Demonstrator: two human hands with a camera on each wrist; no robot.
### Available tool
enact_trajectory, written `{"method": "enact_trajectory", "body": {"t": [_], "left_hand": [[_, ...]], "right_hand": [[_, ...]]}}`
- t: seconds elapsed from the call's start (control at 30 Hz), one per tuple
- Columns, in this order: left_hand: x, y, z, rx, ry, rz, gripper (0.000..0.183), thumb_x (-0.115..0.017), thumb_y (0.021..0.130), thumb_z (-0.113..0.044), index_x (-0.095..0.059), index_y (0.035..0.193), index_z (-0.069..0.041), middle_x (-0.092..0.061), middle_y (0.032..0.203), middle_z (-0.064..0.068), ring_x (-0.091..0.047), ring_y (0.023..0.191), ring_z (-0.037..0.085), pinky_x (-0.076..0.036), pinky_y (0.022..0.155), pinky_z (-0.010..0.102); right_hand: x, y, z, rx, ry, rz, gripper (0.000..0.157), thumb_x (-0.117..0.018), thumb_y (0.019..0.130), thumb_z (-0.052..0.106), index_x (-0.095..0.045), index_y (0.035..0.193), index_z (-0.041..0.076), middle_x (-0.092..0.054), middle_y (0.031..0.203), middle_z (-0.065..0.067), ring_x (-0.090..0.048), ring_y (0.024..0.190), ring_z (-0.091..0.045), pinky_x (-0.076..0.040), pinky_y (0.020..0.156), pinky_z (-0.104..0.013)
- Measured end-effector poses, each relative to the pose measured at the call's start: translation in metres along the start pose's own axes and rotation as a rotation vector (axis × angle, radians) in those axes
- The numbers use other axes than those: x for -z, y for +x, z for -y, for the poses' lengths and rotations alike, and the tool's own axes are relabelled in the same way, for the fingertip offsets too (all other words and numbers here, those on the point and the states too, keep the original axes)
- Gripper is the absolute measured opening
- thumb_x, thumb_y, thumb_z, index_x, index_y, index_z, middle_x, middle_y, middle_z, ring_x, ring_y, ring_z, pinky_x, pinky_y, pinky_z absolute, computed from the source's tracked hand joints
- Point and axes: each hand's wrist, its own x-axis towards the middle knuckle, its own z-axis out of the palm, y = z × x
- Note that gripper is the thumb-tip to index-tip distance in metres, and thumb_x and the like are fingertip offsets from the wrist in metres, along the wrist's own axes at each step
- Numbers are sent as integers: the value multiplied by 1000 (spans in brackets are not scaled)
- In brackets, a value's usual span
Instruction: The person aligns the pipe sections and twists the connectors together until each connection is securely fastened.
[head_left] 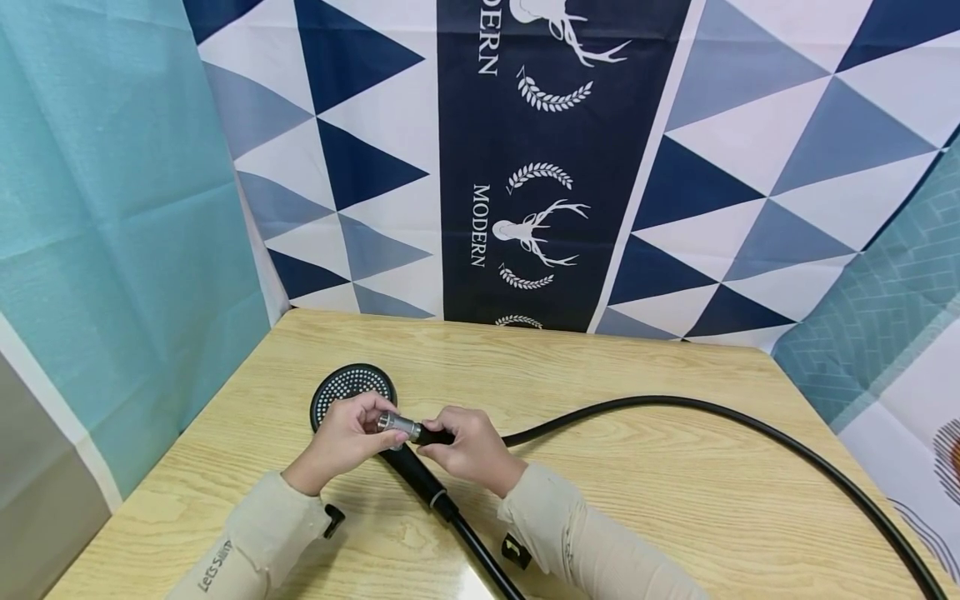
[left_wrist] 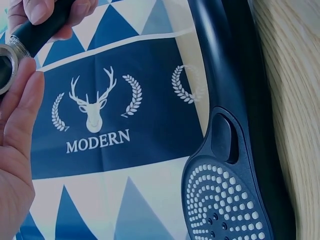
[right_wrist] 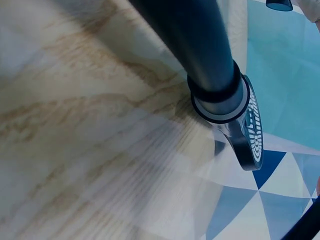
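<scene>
A black shower head (head_left: 354, 385) lies on the table, its dotted spray face turned up in the head view. Its dark handle (head_left: 416, 477) slants toward the near edge, where a black hose continues from it. Above the handle, my left hand (head_left: 343, 437) pinches a silver metal connector (head_left: 401, 426) between thumb and fingers. My right hand (head_left: 474, 447) grips the black hose end (head_left: 435, 436) right beside that connector. In the left wrist view the connector's round opening (left_wrist: 7, 67) shows at the left edge. The right wrist view shows the shower head (right_wrist: 253, 127) from its handle side.
From the right hand, the black hose (head_left: 660, 401) arcs across the wooden table (head_left: 600, 500) to the lower right. Patterned cloth (head_left: 375, 167) hangs behind the table, and a teal cloth (head_left: 127, 208) at the left. Small black wrist-worn pieces (head_left: 516, 550) show by the sleeves.
</scene>
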Motion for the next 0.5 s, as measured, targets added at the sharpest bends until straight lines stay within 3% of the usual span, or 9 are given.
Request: {"method": "enact_trajectory", "body": {"t": [0.23, 0.5], "left_hand": [[2, -1, -3, 53, 3, 10, 18, -72, 80, 7, -60, 92, 10, -69, 78, 17, -65, 67, 6, -54, 59, 27], [3, 0, -1, 28, -12, 13, 17, -71, 80, 8, -60, 92, 10, -68, 78, 18, -65, 67, 7, -54, 58, 27]], "right_hand": [[3, 2, 0, -58, 48, 85, 16, -78, 71, -8, -69, 84, -7, -71, 82, -17, -48, 62, 2, -44, 53, -14], [3, 2, 0, -63, 66, 95, 17, -77, 73, -8, -69, 88, -8, -70, 81, -16, -52, 62, -2, -46, 54, -17]]}}
